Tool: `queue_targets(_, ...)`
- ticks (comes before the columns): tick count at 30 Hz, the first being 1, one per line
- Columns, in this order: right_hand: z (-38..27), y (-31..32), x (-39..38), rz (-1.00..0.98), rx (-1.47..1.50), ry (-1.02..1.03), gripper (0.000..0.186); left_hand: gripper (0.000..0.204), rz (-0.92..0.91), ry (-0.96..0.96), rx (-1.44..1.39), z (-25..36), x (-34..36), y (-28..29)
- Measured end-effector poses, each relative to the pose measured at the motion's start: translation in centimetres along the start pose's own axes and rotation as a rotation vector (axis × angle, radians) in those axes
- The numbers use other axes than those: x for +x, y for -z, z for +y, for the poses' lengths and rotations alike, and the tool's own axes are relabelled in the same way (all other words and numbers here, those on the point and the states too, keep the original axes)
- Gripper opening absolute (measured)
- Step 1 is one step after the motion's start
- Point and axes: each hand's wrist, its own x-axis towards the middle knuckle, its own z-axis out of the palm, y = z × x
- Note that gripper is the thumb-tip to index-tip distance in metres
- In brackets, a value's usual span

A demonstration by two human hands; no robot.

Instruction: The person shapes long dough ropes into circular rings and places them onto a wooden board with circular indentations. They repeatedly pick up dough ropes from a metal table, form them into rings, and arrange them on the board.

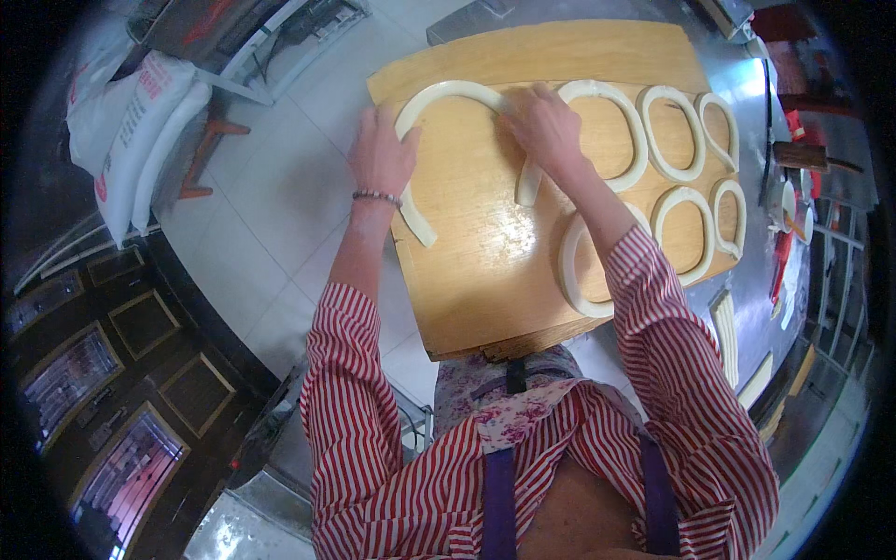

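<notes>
A pale rope of dough (455, 90) lies in an arch on the wooden board (476, 271), with its two ends apart and pointing toward me. My left hand (381, 154) grips its left side at the board's left edge, thumb on the inner side. On the right side of the arch, my right hand (546, 131) has its fingers closed around the dough, slightly blurred. One free end (529, 185) shows below the right hand. Beside that hand lies a dough ring (638, 140), partly covered by my wrist. Another ring (567, 271) sits nearer, partly behind my right forearm.
Several more dough rings (701, 140) fill the board's right part. Beyond it is a grey metal table (747, 252) with long dough strips (724, 336) near its front edge. White sacks (140, 140) rest on a wooden stool (207, 161) at the left, above a tiled floor (271, 205).
</notes>
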Motion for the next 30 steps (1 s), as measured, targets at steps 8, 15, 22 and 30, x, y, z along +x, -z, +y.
queue_targets(8, 2.2, 1.2, 2.6, -0.142, 0.042, 0.050, 0.038, 0.033, -0.188, -0.086, -0.071, -0.5, 2.8, -1.3)
queue_targets(15, 1.3, 4.7, -4.3, -0.560, 0.187, 0.528, 0.044, 0.034, -0.473, -0.565, -0.289, -1.6, -3.7, 6.1)
queue_targets(22, 1.5, 1.9, -6.2, -0.482, 0.131, 0.597, 0.036, 0.025, -0.647, -0.596, -0.259, -1.7, -6.1, 4.5)
queue_targets(30, -1.1, 1.1, -6.8, -0.553, 0.220, 0.366, 0.027, 0.024, -0.430, -0.509, -0.340, 1.8, -6.5, -0.3)
